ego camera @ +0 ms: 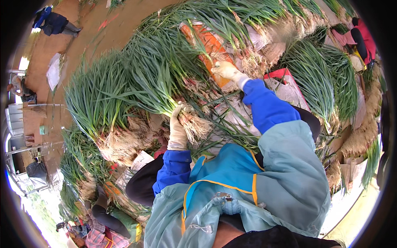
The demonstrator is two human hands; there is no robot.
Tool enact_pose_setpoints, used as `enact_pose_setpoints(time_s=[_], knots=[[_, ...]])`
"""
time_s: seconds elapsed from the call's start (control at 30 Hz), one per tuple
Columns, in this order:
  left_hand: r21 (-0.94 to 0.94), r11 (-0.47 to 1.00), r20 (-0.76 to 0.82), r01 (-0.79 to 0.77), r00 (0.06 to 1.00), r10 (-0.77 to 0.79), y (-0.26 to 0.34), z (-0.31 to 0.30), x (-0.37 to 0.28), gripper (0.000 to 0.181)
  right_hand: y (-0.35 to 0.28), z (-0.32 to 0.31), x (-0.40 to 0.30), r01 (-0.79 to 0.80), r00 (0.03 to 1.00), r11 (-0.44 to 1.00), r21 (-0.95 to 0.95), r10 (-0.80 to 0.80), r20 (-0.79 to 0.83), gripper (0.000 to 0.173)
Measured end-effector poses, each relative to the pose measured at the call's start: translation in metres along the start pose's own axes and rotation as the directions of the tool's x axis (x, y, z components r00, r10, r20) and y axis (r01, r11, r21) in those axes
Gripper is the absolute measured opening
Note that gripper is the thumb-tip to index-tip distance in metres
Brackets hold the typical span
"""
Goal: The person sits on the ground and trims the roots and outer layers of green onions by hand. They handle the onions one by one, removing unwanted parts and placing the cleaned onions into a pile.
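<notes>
My left hand (178, 127), in a pale glove, grips a bunch of spring onions (169, 100) just above the roots. The bunch's green leaves fan away to the upper left, and its stringy roots (198, 125) hang out beyond my fingers. Farther forward on the right, my gloved right hand (226, 70) pinches what looks like a single thin spring onion (203, 46) near its root end. Beneath that hand lies an orange printed sack (208, 40). Loose spring onions with reddish bases (198, 88) are spread between my two hands.
A thick pile of spring onions (114, 136) stands to the left, roots towards me. More bundles (310, 77) lie at the right, beside a red-edged white sack (290, 86). Co-workers sit at the right (366, 43) and lower left (104, 235); another person (55, 23) is at upper left.
</notes>
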State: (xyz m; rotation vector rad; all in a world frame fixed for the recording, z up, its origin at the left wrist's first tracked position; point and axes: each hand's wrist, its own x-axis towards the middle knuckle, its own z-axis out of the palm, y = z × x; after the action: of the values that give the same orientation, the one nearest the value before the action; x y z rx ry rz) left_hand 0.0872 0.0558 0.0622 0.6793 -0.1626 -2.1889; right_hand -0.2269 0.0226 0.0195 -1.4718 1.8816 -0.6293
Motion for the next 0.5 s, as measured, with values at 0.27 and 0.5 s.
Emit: enact_pose_setpoints(time_s=[0.27, 0.5], knots=[[-0.099, 0.995, 0.078, 0.027, 0.997, -0.019, -0.017, 0.004, -0.013, 0.023, 0.01, 0.029, -0.078, 0.029, 0.965, 0.666, 0.746, -0.213, 0.153, 0.033], [0.028, 0.999, 0.022, 0.038, 0.999, -0.039, -0.025, 0.003, -0.016, 0.027, 0.008, 0.051, -0.088, 0.095, 0.911, 0.59, 0.802, -0.377, 0.169, 0.041]])
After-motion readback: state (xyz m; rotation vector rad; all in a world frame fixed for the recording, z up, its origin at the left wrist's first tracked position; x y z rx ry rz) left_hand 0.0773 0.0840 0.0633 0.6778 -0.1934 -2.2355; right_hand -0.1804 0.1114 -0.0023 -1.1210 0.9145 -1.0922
